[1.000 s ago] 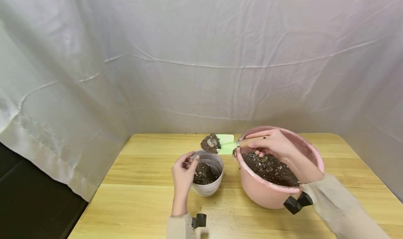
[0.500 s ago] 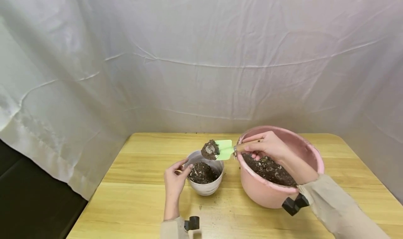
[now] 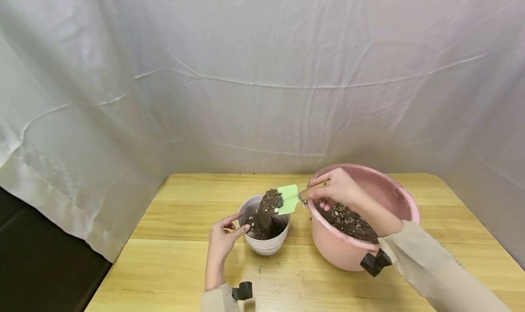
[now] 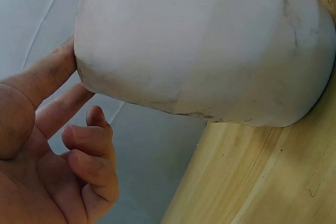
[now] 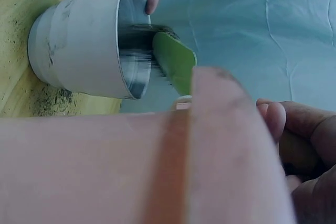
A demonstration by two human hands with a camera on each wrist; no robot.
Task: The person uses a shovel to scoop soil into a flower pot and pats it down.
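Trowel (image 3: pixel 289 199), green blade with wooden handle, is gripped in the right hand (image 3: pixel 334 189), fingers curled round the handle, above the rim of the pink basin (image 3: pixel 406 202). Blade is now tipped down at about 8 o'clock from the hand, over the mouth of the white pot (image 3: pixel 264 246). Soil (image 3: pixel 265 209) is sliding off the blade in a dark stream into the pot. Half a second ago the blade was level and carried a heaped clump; a second ago it was further back, clear of the pot. So the load is being dumped right now, and this scoop looks near done, though some soil clings to the blade tip.

Left hand (image 3: pixel 221 239) sits at 9 o'clock of the pot, thumb and forefinger pinching the near-left rim, other fingers loosely curled; left wrist view shows fingertips (image 4: pixel 63 64) against the rim of the pot wall (image 4: pixel 210 45). It has shifted from over the rim to the pot's side since a second ago, steadying the pot.

Right wrist view shows the green blade (image 5: pixel 176 61) angled at the pot opening (image 5: pixel 131 51), basin wall blocking most of the frame.

Pot stands at 9 o'clock of the basin, just beside it, not touching. Basin holds dark soil with pale bits (image 3: pixel 348 221). Both rest on the wooden table (image 3: pixel 172 257), loose crumbs (image 3: pixel 295 252) scattered between them. White cloth backdrop (image 3: pixel 262 75) behind.
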